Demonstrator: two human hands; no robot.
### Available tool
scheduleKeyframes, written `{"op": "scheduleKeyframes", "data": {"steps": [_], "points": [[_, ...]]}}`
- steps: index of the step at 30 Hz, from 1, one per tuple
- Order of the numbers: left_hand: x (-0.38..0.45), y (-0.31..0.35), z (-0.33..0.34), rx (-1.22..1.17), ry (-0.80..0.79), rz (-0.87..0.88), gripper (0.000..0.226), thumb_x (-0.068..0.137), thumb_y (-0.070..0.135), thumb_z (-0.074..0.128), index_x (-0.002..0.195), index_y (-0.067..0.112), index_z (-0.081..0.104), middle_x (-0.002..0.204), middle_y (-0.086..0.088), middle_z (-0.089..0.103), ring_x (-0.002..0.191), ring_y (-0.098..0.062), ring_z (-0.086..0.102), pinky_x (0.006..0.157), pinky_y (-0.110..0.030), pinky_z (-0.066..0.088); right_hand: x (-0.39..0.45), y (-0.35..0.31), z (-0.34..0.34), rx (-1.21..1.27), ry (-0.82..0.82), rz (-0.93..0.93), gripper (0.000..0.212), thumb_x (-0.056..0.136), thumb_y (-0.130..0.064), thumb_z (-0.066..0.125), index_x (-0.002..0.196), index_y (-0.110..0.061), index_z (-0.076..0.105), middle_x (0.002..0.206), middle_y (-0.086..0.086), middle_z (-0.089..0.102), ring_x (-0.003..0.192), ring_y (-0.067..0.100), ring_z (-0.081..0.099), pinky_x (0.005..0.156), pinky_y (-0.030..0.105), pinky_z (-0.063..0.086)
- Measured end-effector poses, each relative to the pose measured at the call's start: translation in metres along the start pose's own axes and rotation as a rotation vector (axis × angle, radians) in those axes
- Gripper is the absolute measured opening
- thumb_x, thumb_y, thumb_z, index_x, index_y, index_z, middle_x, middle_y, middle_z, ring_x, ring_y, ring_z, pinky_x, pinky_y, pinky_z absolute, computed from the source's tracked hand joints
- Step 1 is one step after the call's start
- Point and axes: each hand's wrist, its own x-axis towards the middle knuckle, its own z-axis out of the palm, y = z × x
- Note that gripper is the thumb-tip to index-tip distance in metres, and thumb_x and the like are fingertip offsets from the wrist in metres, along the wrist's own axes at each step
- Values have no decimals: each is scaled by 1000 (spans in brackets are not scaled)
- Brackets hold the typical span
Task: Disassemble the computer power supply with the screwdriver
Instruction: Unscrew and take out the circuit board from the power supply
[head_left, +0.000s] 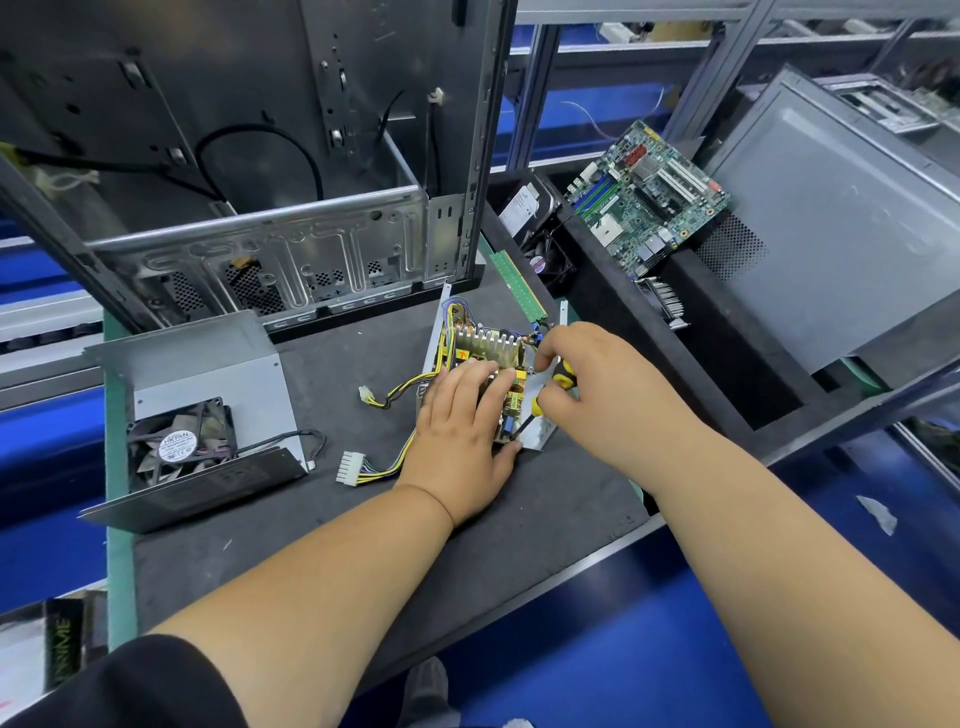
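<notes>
**Opened PSU on the mat, both hands on it**

Nearest the camera, two bare forearms are reaching in from 6 o'clock over the dark grey work mat (322, 525). The left hand (460, 439) is lying over the opened computer power supply, a grey metal tray with a crowded circuit board and finned heatsink (485, 345), fingers spread fairly flat across the components and thumb hooking the near edge, so it's pressing it down more than gripping. The right hand (587, 374) is curling tight around the black-and-yellow-handled screwdriver (558, 376), whose shaft is angling down toward the board's near right corner. The supply is sitting about mid-mat, just beside the dark tray edge on its 3 o'clock side.

Yellow and black wire bundles with white plastic connectors (350, 467) are trailing off toward 8 o'clock. Further out at 9 o'clock, the removed grey metal cover with a black cooling fan (179, 444) is resting on the mat. At 12 o'clock a stripped grey steel computer case (260, 182) is standing open. Off at 2 o'clock a green motherboard (644, 200) is leaning in a bin, next to another grey metal case (841, 223).
</notes>
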Motion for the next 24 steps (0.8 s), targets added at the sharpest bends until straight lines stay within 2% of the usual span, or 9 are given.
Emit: {"op": "scheduleKeyframes", "data": {"steps": [3,6,10,12,18,21,24], "points": [[0,0,0,-1,16,5,78,73,37,75,142,14,45,141,-8,41,135,-30,30,121,-36,2,0,-2,0,-116,1,-19,12,93,-25,53,98,-16,60,88,-1,53,78,21,48,61,33,31],[0,0,0,-9,12,5,80,73,36,75,142,16,38,141,-9,42,135,-30,29,120,-36,3,2,-4,0,-251,7,-3,28,100,-44,45,94,-21,57,79,-1,56,77,24,54,59,34,39],[0,0,-1,-8,-12,-6,78,74,37,74,142,16,43,142,-8,42,137,-29,30,121,-37,3,3,-5,1,-125,0,20,17,99,-32,52,107,-19,59,84,2,58,78,25,53,66,38,47],[0,1,-2,-12,-8,-3,78,73,37,74,142,16,45,142,-7,43,137,-29,30,121,-36,3,2,-5,1,-73,11,21,19,96,-27,57,113,-18,56,92,2,59,82,25,54,70,38,47],[1,1,-2,-4,21,8,79,70,34,77,140,13,48,140,-9,46,134,-29,30,121,-34,1,0,-1,1,-10,24,6,18,87,-16,59,104,-12,59,95,2,53,81,22,49,70,37,40],[1,2,-2,-3,13,7,79,70,34,78,140,14,47,140,-9,46,135,-28,30,121,-36,3,-1,-2,1,-70,11,16,14,93,-29,55,99,-17,56,88,1,53,80,25,53,66,37,45],[1,2,-3,-6,12,4,80,70,34,78,139,15,43,140,-10,46,134,-29,30,120,-36,4,3,-4,-1,-193,-18,46,29,100,-48,44,94,-21,54,81,1,56,77,24,56,60,35,44]]}}
